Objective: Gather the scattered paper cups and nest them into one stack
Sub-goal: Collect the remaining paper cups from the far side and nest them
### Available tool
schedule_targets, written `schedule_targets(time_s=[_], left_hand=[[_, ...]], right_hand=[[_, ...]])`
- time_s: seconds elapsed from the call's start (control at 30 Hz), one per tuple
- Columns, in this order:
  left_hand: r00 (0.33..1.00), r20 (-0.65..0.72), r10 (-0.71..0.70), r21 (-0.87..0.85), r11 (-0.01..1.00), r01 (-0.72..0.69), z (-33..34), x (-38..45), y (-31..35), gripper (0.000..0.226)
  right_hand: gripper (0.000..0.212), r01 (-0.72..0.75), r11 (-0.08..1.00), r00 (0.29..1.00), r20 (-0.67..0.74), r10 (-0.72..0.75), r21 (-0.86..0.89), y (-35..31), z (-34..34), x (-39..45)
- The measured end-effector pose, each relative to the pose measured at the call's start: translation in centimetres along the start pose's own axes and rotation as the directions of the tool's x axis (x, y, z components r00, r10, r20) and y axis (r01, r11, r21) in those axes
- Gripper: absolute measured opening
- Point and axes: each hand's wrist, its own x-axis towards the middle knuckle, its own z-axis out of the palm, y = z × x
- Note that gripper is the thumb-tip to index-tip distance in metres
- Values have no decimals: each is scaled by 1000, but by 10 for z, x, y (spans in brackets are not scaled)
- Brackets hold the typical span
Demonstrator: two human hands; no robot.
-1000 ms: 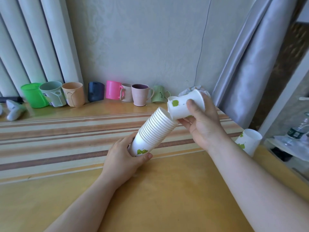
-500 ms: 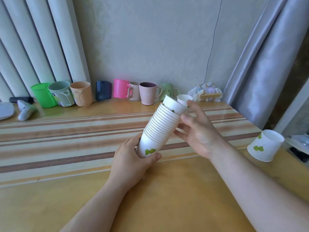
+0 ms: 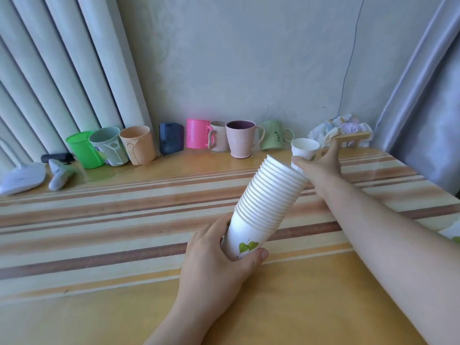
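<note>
Our left hand [image 3: 214, 267] is wrapping its grip around the bottom of the stack [image 3: 267, 207], thumb pressing just under the green leaf print and fingers curling behind the lowest cup. We are holding the stack tilted, its open rims pointing up and to the right, lifted off the table [image 3: 99, 245].

Our right hand [image 3: 321, 164] is reaching out toward the back of the table, to a single cup [image 3: 305, 148] standing upright there. The thumb is touching the cup's near side and the fingers are spreading past its right side — apart, not yet closed around it. The stack's top rim is sitting just beside the right hand's thumb, and it is covering the cup's lower left part.

At the far right edge of the frame we are glimpsing a sliver of white with green on it [image 3: 451, 235], lying on the table beyond our right forearm — too little showing to tell what it is.

A row of mugs [image 3: 240, 139] is standing along the wall behind, and a crumpled wrapper [image 3: 341, 130] is lying just beyond the single cup.
</note>
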Motion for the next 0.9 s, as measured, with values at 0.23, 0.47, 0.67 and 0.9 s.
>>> schedule_targets(time_s=[0.23, 0.47, 0.67, 0.9], left_hand=[[1000, 2, -25, 3, 1000, 25, 0, 1, -2, 61], [999, 26, -29, 16, 999, 29, -4, 2, 3, 69], [998, 55, -7, 49, 999, 4, -7, -1, 10, 65], [995, 60, 82, 103, 991, -87, -9, -4, 11, 68]], right_hand=[[106, 15, 1000, 1000, 5, -15, 24, 2, 15, 10], [97, 144, 980, 983, 134, -125, -141, 8, -37, -57], [77, 41, 999, 973, 229, -40, 0, 7, -91, -125], [34, -292, 593, 955, 255, 148, 750, -39, -131, -176]])
